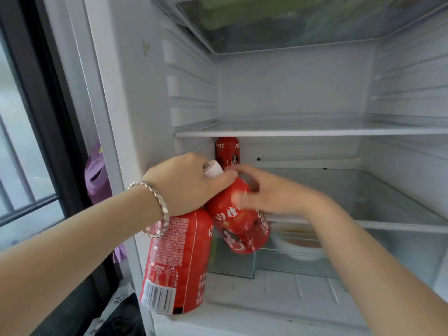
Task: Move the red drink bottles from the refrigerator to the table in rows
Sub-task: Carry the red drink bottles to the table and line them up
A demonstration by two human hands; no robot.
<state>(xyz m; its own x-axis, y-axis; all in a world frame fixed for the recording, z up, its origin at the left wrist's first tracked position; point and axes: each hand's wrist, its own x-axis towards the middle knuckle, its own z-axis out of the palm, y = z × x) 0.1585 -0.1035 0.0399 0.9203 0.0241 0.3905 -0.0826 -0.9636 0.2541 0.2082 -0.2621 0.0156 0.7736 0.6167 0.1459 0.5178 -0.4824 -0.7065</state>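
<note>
My left hand (186,183), with a silver bracelet at the wrist, grips two red drink bottles by their tops in front of the open refrigerator. One bottle (177,263) hangs down at the lower left. The other bottle (238,221) tilts to the right, its white cap showing between my fingers. My right hand (269,192) is blurred and lies against the shoulder of the tilted bottle, fingers spread. A third red bottle (228,152) stands upright at the back left of the middle shelf (388,226).
The glass shelf above (303,133) carries nothing. A top shelf (291,25) holds green produce. A white bowl (300,248) sits under the middle shelf. A purple cloth (95,175) hangs left of the refrigerator, beside a window.
</note>
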